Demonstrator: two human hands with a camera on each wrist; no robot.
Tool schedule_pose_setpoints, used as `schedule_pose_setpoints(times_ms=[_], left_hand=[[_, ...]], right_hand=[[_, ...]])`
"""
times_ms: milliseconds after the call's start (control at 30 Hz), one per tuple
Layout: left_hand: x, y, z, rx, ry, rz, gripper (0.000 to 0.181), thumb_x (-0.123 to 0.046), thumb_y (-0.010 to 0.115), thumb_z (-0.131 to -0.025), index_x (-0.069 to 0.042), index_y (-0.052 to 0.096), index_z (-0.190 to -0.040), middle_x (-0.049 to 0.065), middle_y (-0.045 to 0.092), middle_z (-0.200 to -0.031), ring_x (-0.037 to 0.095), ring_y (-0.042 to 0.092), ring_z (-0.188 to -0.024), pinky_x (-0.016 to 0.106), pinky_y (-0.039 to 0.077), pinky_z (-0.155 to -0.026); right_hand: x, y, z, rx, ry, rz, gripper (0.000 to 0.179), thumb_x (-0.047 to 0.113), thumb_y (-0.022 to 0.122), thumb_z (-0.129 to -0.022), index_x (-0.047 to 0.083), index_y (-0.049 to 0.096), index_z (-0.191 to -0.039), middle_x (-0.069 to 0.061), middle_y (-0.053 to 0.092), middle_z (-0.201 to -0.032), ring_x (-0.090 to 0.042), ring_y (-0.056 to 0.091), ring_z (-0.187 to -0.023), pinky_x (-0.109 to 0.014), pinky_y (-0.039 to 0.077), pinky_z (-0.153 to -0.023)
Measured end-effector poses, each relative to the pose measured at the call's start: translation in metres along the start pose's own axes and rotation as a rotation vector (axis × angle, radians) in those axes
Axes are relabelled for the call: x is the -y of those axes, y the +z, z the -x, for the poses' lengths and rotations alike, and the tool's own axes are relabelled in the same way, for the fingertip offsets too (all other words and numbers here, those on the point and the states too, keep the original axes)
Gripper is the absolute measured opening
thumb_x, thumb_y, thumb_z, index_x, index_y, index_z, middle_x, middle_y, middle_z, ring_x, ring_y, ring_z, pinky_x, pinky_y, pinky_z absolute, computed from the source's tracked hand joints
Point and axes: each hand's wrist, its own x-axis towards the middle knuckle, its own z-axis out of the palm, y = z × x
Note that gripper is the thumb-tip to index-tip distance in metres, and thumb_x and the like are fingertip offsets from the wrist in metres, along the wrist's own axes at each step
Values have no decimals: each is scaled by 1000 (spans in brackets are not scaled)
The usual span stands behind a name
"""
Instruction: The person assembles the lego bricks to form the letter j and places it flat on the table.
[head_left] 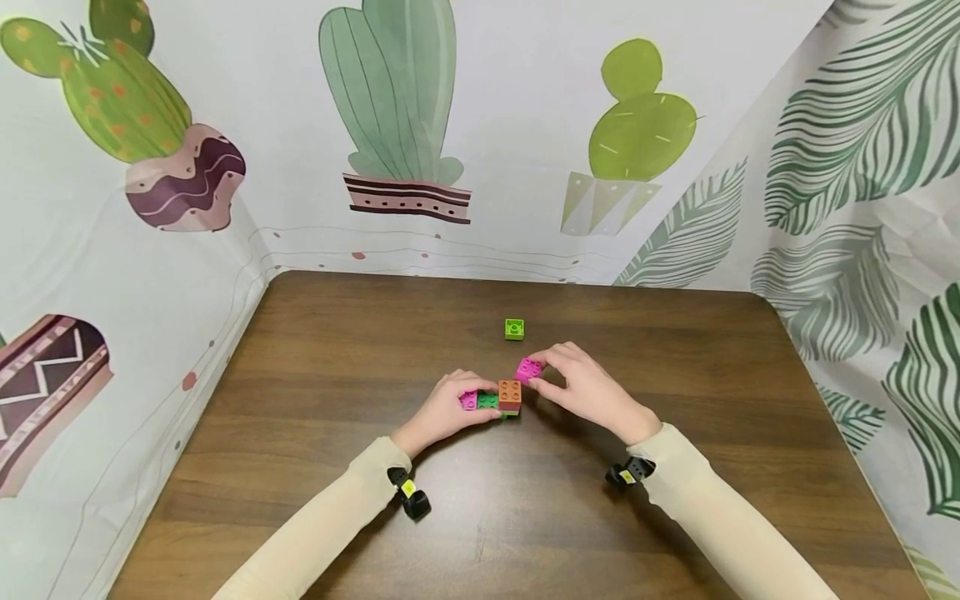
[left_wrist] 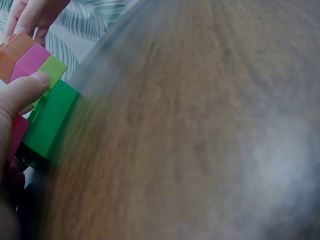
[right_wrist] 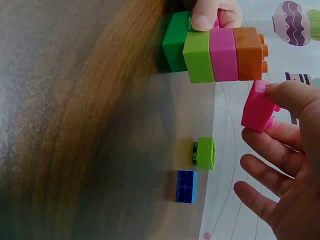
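Observation:
My left hand (head_left: 444, 408) grips a built block assembly between thumb and fingers. Its base is a long green block (right_wrist: 176, 42); at the right end a lime block (right_wrist: 198, 57), a pink block (right_wrist: 223, 54) and an orange block (head_left: 509, 392) form a stack. Another pink block (head_left: 469, 401) sits at the left end, partly covered by the fingers. Just to the right of the stack, my right hand (head_left: 592, 393) pinches a loose pink block (right_wrist: 257, 107) between thumb and index finger. In the right wrist view its other fingers are spread. That block appears close to the orange one; touching I cannot tell.
On the wooden table (head_left: 360, 325), a lime block (head_left: 513, 329) lies beyond the hands, hollow side up. The right wrist view also shows a blue block (right_wrist: 186, 186) near it. A patterned cloth (head_left: 517, 100) hangs behind the table.

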Motion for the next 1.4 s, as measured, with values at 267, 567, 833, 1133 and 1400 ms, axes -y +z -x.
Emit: schedule_pose_setpoints(times_ms=[267, 567, 833, 1133, 1400], left_hand=[[2, 1, 0, -1, 9, 5, 37, -33, 89, -83, -19, 78, -116, -5, 73, -108, 15, 60, -106, 48, 41, -101], [2, 1, -1, -7, 26, -1, 37, -32, 89, -83, -18, 78, -115, -4, 73, -107, 15, 61, -105, 47, 41, -100], [0, 0, -2, -12, 28, -4, 37, -31, 90, -82, -17, 79, -114, -4, 73, -106, 15, 60, -103, 46, 42, -99], [1, -1, -2, -5, 18, -2, 37, -32, 90, -82, -18, 79, -115, -4, 73, -107, 16, 60, -105, 47, 42, -100], [1, 0, -2, 1, 13, -6, 37, -33, 89, -83, -18, 78, -115, -4, 73, -108, 17, 60, -106, 48, 42, -100]], right_hand=[[4, -3, 1, -11, 0, -16, 35, 29, 75, -98, 8, 71, -125, -2, 70, -112, -22, 59, -110, -43, 52, -97], [14, -5, -1, 5, -31, -32, 34, 33, 75, -98, 12, 71, -124, 1, 70, -115, -20, 59, -112, -42, 52, -98], [18, -5, -1, 34, -26, -57, 34, 34, 74, -99, 13, 71, -125, 3, 69, -115, -22, 60, -112, -41, 52, -97], [18, -5, -1, 35, -58, -58, 35, 31, 75, -98, 12, 71, -127, 2, 68, -115, -25, 60, -110, -41, 53, -94], [20, -4, 0, 27, -74, -60, 36, 29, 76, -97, 13, 70, -129, 2, 68, -117, -20, 59, -111, -41, 52, -96]])
